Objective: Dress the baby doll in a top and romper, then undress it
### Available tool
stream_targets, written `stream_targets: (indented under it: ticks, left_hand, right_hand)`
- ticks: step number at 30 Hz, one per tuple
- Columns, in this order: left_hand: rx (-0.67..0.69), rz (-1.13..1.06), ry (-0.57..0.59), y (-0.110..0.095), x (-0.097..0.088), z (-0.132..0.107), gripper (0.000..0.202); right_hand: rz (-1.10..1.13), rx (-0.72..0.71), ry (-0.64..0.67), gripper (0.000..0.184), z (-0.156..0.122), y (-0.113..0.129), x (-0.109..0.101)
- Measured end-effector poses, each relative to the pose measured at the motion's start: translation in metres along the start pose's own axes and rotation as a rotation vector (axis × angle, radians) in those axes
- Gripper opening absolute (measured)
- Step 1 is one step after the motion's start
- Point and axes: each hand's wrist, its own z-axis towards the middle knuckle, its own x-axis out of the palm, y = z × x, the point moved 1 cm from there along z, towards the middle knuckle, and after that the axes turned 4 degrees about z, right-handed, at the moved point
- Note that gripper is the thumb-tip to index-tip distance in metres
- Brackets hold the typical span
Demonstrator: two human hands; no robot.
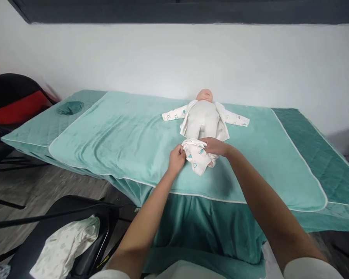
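A baby doll (204, 115) lies on its back with its head toward the wall. It wears a white printed baby shirt (235, 117), open at the front, with both sleeves spread outward. White printed baby pants (196, 157) are bunched around the doll's lower legs, hiding most of them. My left hand (177, 157) is closed on the left edge of the pants. My right hand (215, 147) is closed on the gathered upper edge at the right, with its fingertips partly hidden by the fabric.
The doll rests on a massage bed with a green cover (128, 131), which has a face hole (70, 108) at the left end. A black chair (72, 207) at lower left carries folded printed cloth (66, 248). A black and red chair (17, 102) stands farther left.
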Motion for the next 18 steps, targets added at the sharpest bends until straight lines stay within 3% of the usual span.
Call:
stream_targets:
  ticks: [3, 5, 8, 13, 18]
  left_hand:
    - [-0.234, -0.21, 0.1, -0.005, 0.001, -0.021, 0.023]
    - [-0.388, -0.358, 0.227, -0.009, 0.005, -0.037, 0.033]
    - [-0.469, -0.487, 0.332, -0.015, 0.011, -0.054, 0.045]
    - [-0.452, -0.538, 0.188, -0.014, 0.019, -0.053, 0.043]
    - [-0.361, -0.369, 0.071, -0.006, 0.022, -0.028, 0.031]
  right_hand:
    - [0.002, -0.021, -0.004, 0.026, 0.002, -0.003, 0.0]
    - [-0.018, -0.033, -0.006, 0.027, 0.004, -0.007, 0.0]
    - [-0.05, -0.035, -0.015, 0.029, 0.007, -0.011, 0.0]
    - [-0.007, -0.057, -0.011, 0.03, 0.005, -0.011, -0.001]
    - [0.083, 0.004, -0.041, 0.031, -0.001, -0.005, 0.0]
